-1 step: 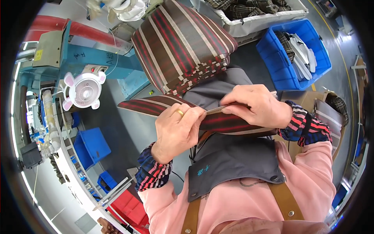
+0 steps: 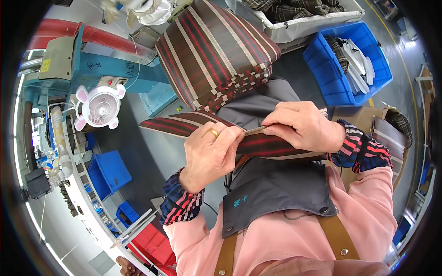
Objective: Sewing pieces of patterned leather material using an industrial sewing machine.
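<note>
Your striped piece [image 2: 269,146] is mid-frame and looks in progress to me: your left hand [image 2: 209,149] has a pinch on its edge, and your right hand [image 2: 305,128] is pinching that same edge just beside it. No idea how much of the edge is done. Just above, top centre, sits a thick striped stack [image 2: 216,50]; can't tell if those are finished or waiting.

From the wearer's head my fisheye looks steeply down, close over the left hand [image 2: 207,154] and right hand [image 2: 306,129], pink top [image 2: 271,237] at five o'clock, blue bin [image 2: 322,80] farther off at two.
</note>
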A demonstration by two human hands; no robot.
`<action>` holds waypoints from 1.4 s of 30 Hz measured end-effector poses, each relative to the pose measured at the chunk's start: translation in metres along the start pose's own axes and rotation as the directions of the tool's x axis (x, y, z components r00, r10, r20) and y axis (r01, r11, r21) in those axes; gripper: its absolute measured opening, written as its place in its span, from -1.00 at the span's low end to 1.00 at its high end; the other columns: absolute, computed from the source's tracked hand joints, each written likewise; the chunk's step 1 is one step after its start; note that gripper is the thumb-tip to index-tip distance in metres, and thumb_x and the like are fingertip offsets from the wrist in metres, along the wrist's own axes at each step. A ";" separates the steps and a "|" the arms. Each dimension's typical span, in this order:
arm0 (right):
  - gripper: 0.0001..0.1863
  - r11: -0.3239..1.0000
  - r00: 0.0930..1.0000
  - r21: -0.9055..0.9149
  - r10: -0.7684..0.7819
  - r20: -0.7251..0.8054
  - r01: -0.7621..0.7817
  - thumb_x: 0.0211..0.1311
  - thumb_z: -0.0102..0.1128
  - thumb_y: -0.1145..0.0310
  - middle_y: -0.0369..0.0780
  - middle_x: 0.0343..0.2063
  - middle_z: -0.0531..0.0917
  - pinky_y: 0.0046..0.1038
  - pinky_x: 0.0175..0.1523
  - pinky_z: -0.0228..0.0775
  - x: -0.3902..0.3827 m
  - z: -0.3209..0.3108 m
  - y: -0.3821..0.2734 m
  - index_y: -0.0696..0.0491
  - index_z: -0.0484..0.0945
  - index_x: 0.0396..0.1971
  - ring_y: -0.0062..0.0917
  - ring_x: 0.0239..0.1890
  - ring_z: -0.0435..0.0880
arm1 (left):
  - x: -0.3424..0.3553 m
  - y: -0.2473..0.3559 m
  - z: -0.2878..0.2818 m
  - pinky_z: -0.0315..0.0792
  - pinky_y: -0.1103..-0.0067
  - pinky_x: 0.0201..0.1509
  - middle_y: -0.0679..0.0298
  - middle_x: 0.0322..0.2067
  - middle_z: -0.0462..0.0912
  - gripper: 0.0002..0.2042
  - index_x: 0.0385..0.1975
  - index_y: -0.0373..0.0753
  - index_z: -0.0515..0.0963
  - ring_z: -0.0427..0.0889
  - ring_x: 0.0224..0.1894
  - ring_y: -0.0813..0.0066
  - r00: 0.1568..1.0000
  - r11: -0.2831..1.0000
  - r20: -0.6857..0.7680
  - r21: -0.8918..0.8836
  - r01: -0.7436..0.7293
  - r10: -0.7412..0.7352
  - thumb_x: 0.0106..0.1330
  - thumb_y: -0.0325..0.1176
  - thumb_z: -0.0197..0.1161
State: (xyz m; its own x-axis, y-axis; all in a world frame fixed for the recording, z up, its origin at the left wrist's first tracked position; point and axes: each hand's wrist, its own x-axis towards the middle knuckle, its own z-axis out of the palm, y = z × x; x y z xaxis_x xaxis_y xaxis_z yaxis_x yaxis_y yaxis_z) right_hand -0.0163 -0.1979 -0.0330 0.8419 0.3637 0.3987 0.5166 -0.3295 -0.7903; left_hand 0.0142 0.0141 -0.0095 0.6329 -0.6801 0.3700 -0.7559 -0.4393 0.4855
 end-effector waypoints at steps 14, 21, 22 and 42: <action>-0.82 0.996 1.000 -0.090 0.012 -0.019 -0.013 -0.12 0.29 0.49 -0.21 -0.61 0.52 -0.45 -0.46 0.32 -0.014 -0.015 -0.006 0.13 0.50 -0.45 -0.36 -0.57 0.49 | 0.000 0.009 0.009 0.27 0.53 -0.58 0.26 -0.65 0.42 -0.88 -0.57 -0.27 0.41 0.38 -0.64 0.34 0.999 0.998 0.046 0.059 -0.018 0.015 -0.06 -0.61 0.22; -0.85 0.992 0.996 -0.120 -0.045 -0.072 0.036 -0.16 0.30 0.51 -0.25 -0.66 0.48 -0.49 -0.53 0.25 -0.021 -0.017 -0.010 0.10 0.51 -0.53 -0.42 -0.63 0.45 | 0.002 0.002 0.013 0.23 0.56 -0.60 0.31 -0.68 0.33 -0.85 -0.61 -0.21 0.36 0.32 -0.65 0.37 0.994 0.994 0.016 0.006 -0.106 0.106 -0.09 -0.52 0.24; -0.85 0.993 0.996 -0.111 -0.042 -0.072 0.034 -0.16 0.30 0.52 -0.25 -0.67 0.48 -0.48 -0.54 0.25 -0.020 -0.017 -0.010 0.10 0.51 -0.53 -0.42 -0.63 0.45 | 0.004 0.004 0.014 0.24 0.56 -0.59 0.32 -0.67 0.36 -0.85 -0.58 -0.21 0.39 0.33 -0.64 0.38 0.994 0.994 0.023 0.024 -0.108 0.107 -0.09 -0.53 0.24; -0.82 0.984 0.995 -0.179 -0.028 -0.093 0.011 -0.19 0.32 0.47 -0.25 -0.67 0.46 -0.48 -0.55 0.23 -0.028 -0.029 -0.017 0.11 0.48 -0.54 -0.42 -0.64 0.42 | 0.014 0.018 0.031 0.26 0.62 -0.58 0.35 -0.64 0.42 -0.78 -0.46 -0.20 0.48 0.37 -0.64 0.45 0.983 0.984 -0.033 -0.005 -0.181 0.180 -0.18 -0.51 0.29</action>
State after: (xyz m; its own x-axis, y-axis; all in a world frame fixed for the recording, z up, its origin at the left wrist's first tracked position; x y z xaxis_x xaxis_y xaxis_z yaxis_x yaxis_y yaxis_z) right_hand -0.0445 -0.2276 -0.0177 0.8381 0.2898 0.4621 0.5451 -0.4759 -0.6902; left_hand 0.0045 -0.0217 -0.0199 0.4914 -0.7283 0.4776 -0.8570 -0.3065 0.4143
